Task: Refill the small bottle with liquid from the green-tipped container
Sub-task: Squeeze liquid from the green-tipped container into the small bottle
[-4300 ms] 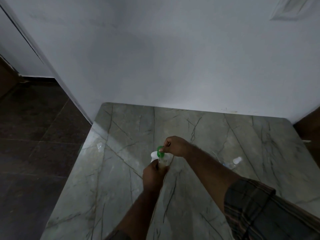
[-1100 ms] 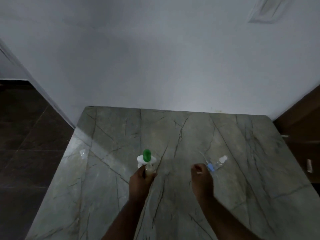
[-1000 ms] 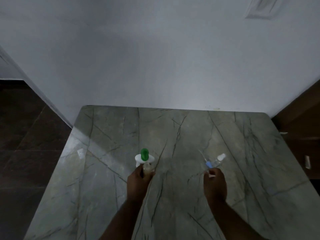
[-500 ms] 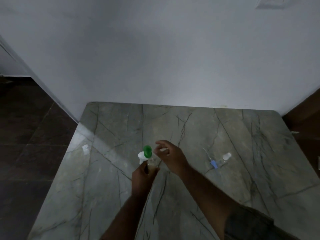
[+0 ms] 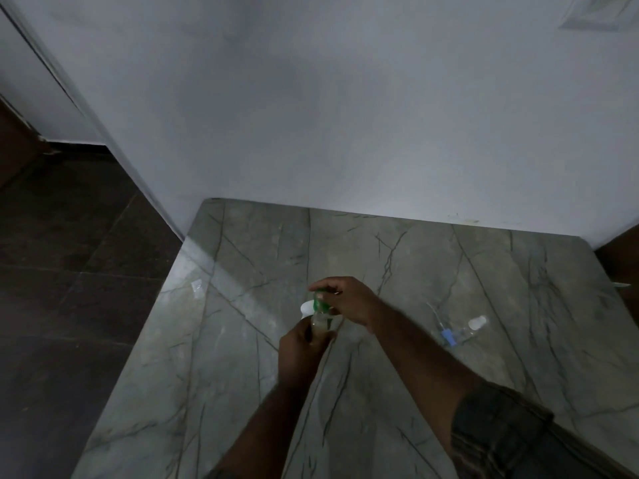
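Note:
My left hand grips the body of the green-tipped container, a small clear bottle of pale liquid with a white collar, held upright over the marble table. My right hand reaches over it, fingers curled round the green tip, which is mostly hidden. The small clear bottle with a white cap lies on its side on the table to the right, beside a blue-hubbed needle piece.
A white wall stands right behind the table. Dark floor drops off past the table's left edge. A small clear scrap lies near that left edge. Brown wood shows at the far right.
My right hand left the small bottle and blue piece on the table at the right and came back left to take hold of the green tip. My left hand kept its grip.

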Action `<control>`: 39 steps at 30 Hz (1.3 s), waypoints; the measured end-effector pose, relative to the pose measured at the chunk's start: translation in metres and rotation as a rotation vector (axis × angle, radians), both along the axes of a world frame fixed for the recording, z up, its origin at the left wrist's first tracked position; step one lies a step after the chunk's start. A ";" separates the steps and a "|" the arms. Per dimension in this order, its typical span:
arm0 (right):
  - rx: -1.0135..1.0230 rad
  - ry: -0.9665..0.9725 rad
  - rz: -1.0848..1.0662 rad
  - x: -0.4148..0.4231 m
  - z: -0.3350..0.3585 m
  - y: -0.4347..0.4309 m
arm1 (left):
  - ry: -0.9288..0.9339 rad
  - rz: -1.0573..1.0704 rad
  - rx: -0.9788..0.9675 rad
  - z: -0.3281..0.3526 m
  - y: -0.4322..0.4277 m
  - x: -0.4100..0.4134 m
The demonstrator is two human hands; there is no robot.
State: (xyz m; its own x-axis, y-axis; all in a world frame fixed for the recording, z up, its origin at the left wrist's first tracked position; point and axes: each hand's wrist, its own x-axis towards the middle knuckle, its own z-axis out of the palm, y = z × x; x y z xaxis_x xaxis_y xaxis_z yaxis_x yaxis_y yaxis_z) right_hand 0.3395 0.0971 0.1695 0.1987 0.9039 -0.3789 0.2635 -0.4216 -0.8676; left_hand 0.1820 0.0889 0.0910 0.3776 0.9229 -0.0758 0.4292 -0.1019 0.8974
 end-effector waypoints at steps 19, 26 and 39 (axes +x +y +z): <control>-0.034 0.065 0.024 0.008 0.002 -0.004 | 0.064 -0.041 0.027 0.004 -0.002 0.001; -0.009 -0.037 0.059 0.010 -0.002 -0.003 | 0.055 -0.041 0.000 0.004 -0.004 0.002; -0.029 -0.099 0.123 0.013 -0.002 -0.001 | 0.016 -0.048 -0.030 0.005 -0.006 -0.001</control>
